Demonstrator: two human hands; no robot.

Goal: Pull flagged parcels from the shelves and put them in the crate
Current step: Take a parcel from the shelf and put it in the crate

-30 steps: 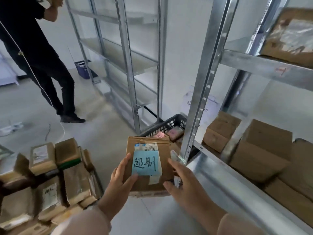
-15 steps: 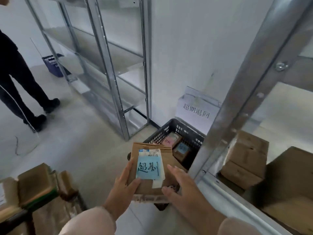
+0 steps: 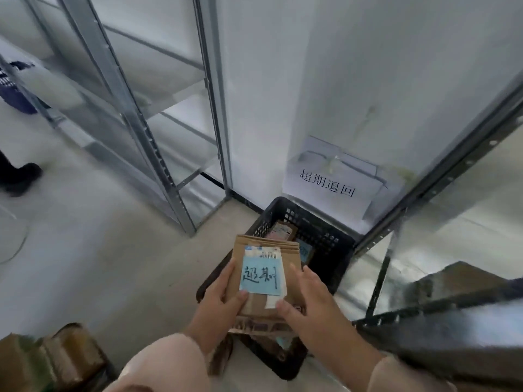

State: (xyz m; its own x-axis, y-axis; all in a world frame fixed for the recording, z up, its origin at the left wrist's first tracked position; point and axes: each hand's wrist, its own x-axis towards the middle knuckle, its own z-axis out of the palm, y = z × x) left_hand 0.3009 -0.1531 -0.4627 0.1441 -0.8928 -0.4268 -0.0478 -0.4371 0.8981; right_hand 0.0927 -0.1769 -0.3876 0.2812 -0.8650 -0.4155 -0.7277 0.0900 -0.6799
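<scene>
I hold a brown cardboard parcel point(image 3: 263, 281) with a blue handwritten flag on top. My left hand point(image 3: 219, 302) grips its left edge and my right hand point(image 3: 308, 304) grips its right edge. The parcel hovers over the near part of a black plastic crate point(image 3: 319, 236) that stands on the floor against the white wall. Inside the crate lie other flagged parcels point(image 3: 283, 230), partly hidden by the one I hold.
A white paper sign point(image 3: 328, 185) with writing hangs on the wall behind the crate. A metal shelf upright point(image 3: 441, 176) rises at the right, another metal rack point(image 3: 135, 128) at the left. Brown parcels point(image 3: 48, 360) are stacked at bottom left. A person's foot point(image 3: 19, 176) is at far left.
The view has swung toward the crate and closed in on it. The parcel in both hands has moved from in front of the shelf to above the crate's near side.
</scene>
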